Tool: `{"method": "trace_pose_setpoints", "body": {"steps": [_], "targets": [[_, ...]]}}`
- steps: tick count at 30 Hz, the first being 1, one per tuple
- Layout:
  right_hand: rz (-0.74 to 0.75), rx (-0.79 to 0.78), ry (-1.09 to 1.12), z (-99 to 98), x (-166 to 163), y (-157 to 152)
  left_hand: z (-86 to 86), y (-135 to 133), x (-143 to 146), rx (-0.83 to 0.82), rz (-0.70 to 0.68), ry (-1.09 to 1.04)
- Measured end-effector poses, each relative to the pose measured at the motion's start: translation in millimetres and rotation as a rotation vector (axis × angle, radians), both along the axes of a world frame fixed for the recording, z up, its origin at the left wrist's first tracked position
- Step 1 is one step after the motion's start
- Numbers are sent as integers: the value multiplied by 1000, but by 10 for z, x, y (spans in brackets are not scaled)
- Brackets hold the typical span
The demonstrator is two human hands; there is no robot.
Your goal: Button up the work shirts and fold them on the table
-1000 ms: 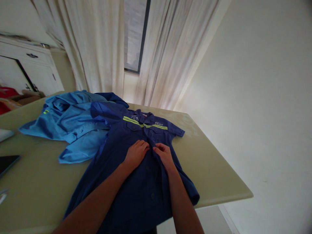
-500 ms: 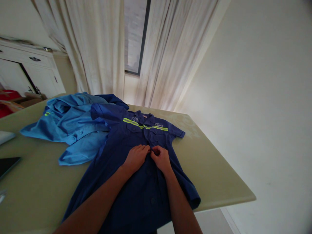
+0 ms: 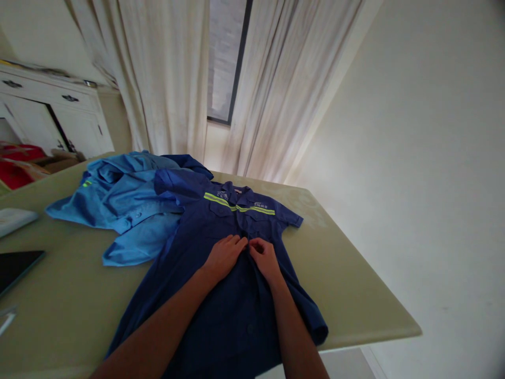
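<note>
A dark blue short-sleeved work shirt [image 3: 197,231] lies face up, with a yellow-green reflective stripe and pale lettering across its chest. Its collar points away from me and its hem hangs toward me. My left hand [image 3: 226,256] grips the front placket at mid-shirt, thumb and fingers pinched together. Close against it, my right hand [image 3: 265,258] pinches the other side of the placket, its fingers curled. Whatever small part lies between the fingertips, such as a button, is hidden.
Left of the shirt lies a crumpled light blue garment [image 3: 118,195], partly under its sleeve. A dark flat device [image 3: 18,268] and a white object [image 3: 16,220] rest on the table's [image 3: 355,284] left side. Behind stand curtains [image 3: 165,79], a cabinet [image 3: 51,116] and a wall [image 3: 414,158].
The view has shifted slightly left, so everything sits a little further right. Both hands remain pinched on the placket, with only slight finger movement.
</note>
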State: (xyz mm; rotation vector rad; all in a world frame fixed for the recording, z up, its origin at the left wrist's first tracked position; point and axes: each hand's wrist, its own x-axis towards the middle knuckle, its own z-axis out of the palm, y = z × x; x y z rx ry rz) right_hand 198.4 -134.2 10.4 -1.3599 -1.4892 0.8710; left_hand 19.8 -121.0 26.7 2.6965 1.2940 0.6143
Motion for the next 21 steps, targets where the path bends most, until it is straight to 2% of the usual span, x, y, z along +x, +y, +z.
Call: {"method": "trace_pose_setpoints", "body": {"steps": [10,15,21], "targets": [[35,48,-133,70,-8,-31,-52,75,-5,-256,-28,-232],[45,47,-114,46,-5,-35,-76,59,-25,-299,-38,-362],[76,81,-140,27,-1,-36,-47,25,-10,-336,22,-481]]}}
